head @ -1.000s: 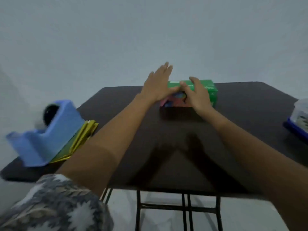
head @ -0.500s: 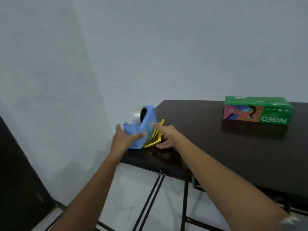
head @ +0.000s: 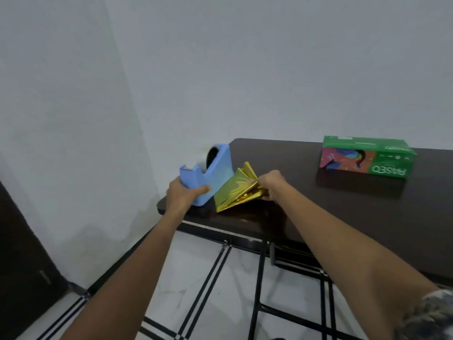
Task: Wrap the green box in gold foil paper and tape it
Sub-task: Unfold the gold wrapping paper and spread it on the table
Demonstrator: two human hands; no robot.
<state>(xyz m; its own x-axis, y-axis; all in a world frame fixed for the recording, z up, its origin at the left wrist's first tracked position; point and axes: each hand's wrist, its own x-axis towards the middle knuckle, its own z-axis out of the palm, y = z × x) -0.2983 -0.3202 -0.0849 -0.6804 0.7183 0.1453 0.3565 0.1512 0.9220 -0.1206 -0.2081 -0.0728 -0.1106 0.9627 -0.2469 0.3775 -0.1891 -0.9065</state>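
Both bare forearms stretch out over the tiled floor [head: 208, 278], a patterned sleeve [head: 431, 315] just showing on the right one, and here we are at the near corner of the dark desk [head: 318, 212]. The left hand [head: 182, 195] grips the near end of the blue tape dispenser [head: 213, 173], thumb curled across its side. Just right of the dispenser and touching its flank lies the folded gold foil paper [head: 232, 192], its layers fanned and tilted up. The right hand [head: 270, 184] pinches the foil's edge away from the dispenser, fingers curled tight. At the dispenser's far end sits the tape roll [head: 212, 154]. Well to the right of the dispenser and a little farther back, the green box [head: 367, 157] rests on its long side, apart from both hands, with the pale wall [head: 245, 69] behind.
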